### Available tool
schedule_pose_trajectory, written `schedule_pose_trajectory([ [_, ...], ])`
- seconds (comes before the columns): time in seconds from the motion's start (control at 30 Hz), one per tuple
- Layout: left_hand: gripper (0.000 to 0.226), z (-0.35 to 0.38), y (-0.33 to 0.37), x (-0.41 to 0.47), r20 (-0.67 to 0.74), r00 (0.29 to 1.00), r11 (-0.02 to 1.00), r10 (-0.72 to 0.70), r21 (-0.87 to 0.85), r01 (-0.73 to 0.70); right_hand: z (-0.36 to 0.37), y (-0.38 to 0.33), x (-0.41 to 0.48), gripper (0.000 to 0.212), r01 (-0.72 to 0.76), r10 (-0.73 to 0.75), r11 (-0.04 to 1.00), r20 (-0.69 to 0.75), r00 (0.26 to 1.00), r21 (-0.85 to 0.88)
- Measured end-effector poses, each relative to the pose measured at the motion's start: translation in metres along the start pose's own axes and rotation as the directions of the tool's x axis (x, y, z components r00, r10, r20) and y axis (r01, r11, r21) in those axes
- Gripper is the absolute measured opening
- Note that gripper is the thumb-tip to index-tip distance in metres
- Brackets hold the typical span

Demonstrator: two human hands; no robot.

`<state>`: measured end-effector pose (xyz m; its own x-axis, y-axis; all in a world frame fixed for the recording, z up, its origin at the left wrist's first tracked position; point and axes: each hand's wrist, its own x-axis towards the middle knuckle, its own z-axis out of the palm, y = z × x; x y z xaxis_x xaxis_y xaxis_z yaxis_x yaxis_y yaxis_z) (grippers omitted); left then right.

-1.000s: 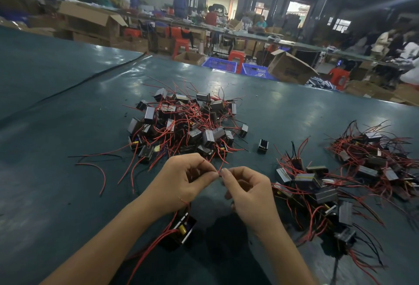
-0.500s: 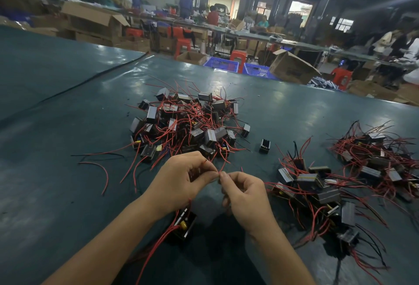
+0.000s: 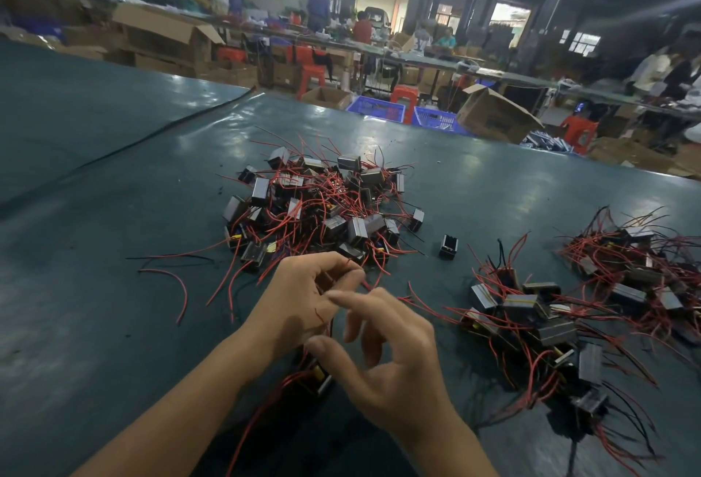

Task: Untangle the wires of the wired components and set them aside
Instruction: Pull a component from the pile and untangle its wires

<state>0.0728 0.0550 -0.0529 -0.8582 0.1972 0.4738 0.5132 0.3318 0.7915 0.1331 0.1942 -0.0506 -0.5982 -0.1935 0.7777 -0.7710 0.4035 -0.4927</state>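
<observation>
One red wire (image 3: 320, 316) in left hand (image 3: 303, 300), right hand (image 3: 398, 366) loose — fingers (image 3: 352, 301) spread

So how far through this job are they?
Partway, it seems. Done: a near batch and a far batch of parts lie spread on the right. In hand: the left hand pinches the red wires of one part lying below the hands; the right hand is open beside it. Left: the big tangled pile in the middle.
</observation>
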Motion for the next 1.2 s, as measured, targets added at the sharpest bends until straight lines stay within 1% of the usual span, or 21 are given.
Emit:
schedule_pose_trajectory([
  [0.07,0.008,0.001,-0.001,0.000,-0.007,1.000,1.000,0.009,0.012,-0.009,0.008,0.000,-0.004,0.024,0.003,-0.003,1.000,0.022,1.000,-0.016],
  [0.13,0.010,0.001,0.000,0.000,-0.027,0.998,0.998,0.048,0.043,-0.047,0.011,0.000,-0.003,0.015,-0.002,0.002,0.999,0.008,1.000,-0.040],
  [0.2,0.012,-0.001,0.002,0.001,-0.057,0.995,0.993,0.087,0.080,-0.082,0.011,-0.001,0.000,0.016,-0.049,0.047,0.998,-0.055,0.997,-0.027],
  [0.27,0.018,-0.003,0.005,0.001,-0.094,0.991,0.991,0.095,0.099,-0.085,0.007,-0.001,0.004,0.018,-0.155,0.157,0.988,-0.141,0.978,0.019],
  [0.3,0.025,-0.004,0.006,0.002,-0.105,0.990,0.992,0.089,0.095,-0.079,0.006,-0.001,0.005,0.017,-0.231,0.238,0.971,-0.170,0.956,0.061],
  [0.37,0.031,-0.005,0.009,0.002,-0.101,0.992,0.995,0.078,0.071,-0.071,0.003,0.003,0.005,0.006,-0.376,0.405,0.910,-0.182,0.896,0.176],
  [0.4,0.028,-0.005,0.009,0.002,-0.093,0.993,0.997,0.065,0.043,-0.062,0.002,0.005,0.005,0.005,-0.429,0.470,0.875,-0.179,0.865,0.223],
  [0.47,0.014,-0.005,0.011,0.002,-0.080,0.997,0.998,0.020,-0.057,-0.025,0.000,0.009,0.005,0.008,-0.479,0.528,0.839,-0.176,0.831,0.257],
  [0.53,0.007,-0.005,0.013,0.003,-0.074,0.997,0.989,-0.018,-0.150,0.007,0.000,0.009,0.005,0.007,-0.491,0.540,0.833,-0.177,0.823,0.256],
  [0.6,0.003,-0.006,0.014,0.003,-0.090,0.995,0.978,-0.048,-0.204,0.029,0.000,0.009,0.005,0.006,-0.492,0.543,0.830,-0.174,0.822,0.264],
  [0.67,0.010,-0.007,0.015,0.003,-0.098,0.993,0.972,-0.070,-0.230,0.046,0.001,0.009,0.005,0.004,-0.490,0.542,0.828,-0.165,0.824,0.273],
  [0.73,0.011,-0.007,0.016,0.003,-0.070,0.994,0.967,-0.088,-0.246,0.069,0.001,0.008,0.006,0.004,-0.492,0.549,0.820,-0.157,0.821,0.292],
  [0.8,0.012,-0.005,0.016,0.003,-0.031,0.996,0.968,-0.086,-0.240,0.077,0.001,0.008,0.006,0.006,-0.493,0.551,0.817,-0.153,0.820,0.299],
  [0.9,0.016,-0.004,0.016,0.003,0.009,0.998,0.976,-0.064,-0.209,0.064,-0.002,0.010,0.006,0.014,-0.493,0.548,0.816,-0.134,0.825,0.302],
  [1.03,0.019,-0.004,0.018,0.002,0.033,0.999,0.980,-0.038,-0.196,0.043,-0.003,0.011,0.007,0.015,-0.475,0.522,0.839,-0.149,0.840,0.267],
  [1.13,0.009,-0.004,0.017,0.002,0.025,1.000,0.990,-0.009,-0.141,0.012,-0.002,0.014,0.006,0.013,-0.489,0.535,0.835,-0.165,0.829,0.251],
  [1.2,0.007,-0.004,0.016,0.002,0.010,1.000,0.995,0.016,-0.102,-0.015,-0.003,0.014,0.006,0.012,-0.495,0.541,0.832,-0.174,0.823,0.250],
])
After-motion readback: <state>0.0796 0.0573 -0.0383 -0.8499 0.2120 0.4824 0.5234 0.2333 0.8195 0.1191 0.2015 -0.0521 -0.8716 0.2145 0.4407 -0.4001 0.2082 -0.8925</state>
